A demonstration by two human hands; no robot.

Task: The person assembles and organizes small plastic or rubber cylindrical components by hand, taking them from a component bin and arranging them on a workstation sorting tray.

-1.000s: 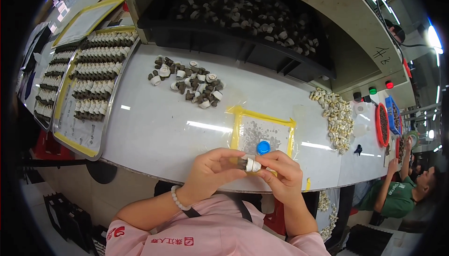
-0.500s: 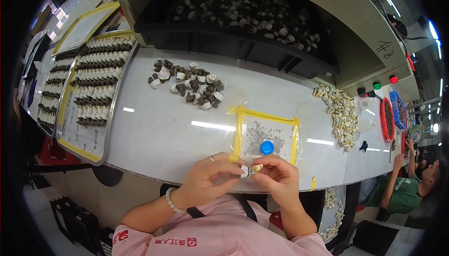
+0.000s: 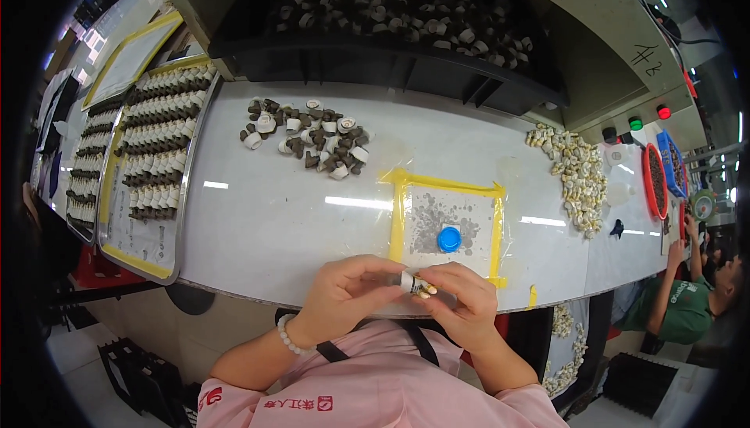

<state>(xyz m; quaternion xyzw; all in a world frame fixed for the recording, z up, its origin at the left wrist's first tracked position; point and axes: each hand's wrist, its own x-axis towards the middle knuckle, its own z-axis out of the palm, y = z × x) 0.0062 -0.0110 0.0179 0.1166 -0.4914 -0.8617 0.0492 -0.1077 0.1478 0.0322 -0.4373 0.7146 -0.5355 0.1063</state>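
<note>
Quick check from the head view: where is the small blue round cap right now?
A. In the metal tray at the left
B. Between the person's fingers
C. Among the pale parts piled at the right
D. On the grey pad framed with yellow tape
D: the blue cap sits on the grey pad inside the yellow tape frame, just beyond both hands, which hold a small white part instead.

A black handwritten mark (image 3: 648, 55) stood on the far-right bench panel. A red logo patch (image 3: 303, 404) sat near, on the pink shirt (image 3: 391, 389).
</note>
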